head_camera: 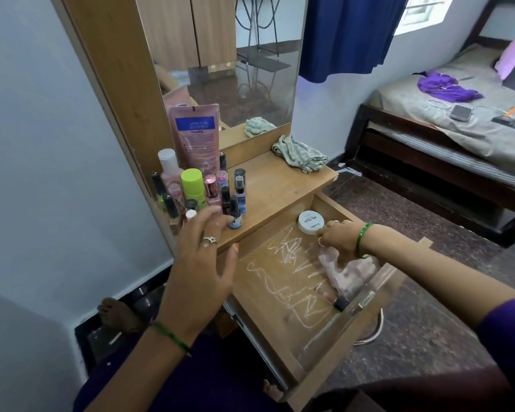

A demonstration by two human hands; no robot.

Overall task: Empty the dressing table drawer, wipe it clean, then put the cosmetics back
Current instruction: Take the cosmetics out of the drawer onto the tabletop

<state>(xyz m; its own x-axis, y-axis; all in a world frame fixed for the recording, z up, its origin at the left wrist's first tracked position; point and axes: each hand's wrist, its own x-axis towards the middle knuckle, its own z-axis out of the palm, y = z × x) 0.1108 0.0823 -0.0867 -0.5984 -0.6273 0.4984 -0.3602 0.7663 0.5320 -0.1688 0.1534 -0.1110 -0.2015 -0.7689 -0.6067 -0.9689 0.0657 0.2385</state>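
Observation:
The wooden drawer [333,349] is pulled out, its floor marked with white scribbles. In it lie a round white nail polish remover tub [309,222] at the back, a crumpled clear plastic bag [351,269] on the right and a lip gloss tube [330,296] near the front. My right hand [341,238] reaches into the drawer, fingertips touching the tub's edge. My left hand [201,263] hovers open at the shelf's front edge, holding nothing. Several bottles, nail polishes and a pink tube [195,135] stand on the dressing table shelf [280,182] at its left.
A crumpled green checked cloth [299,153] lies at the shelf's back right, under the mirror [238,60]. A bed [446,135] with a phone and purple clothes stands to the right. My bare feet are on the floor below the drawer.

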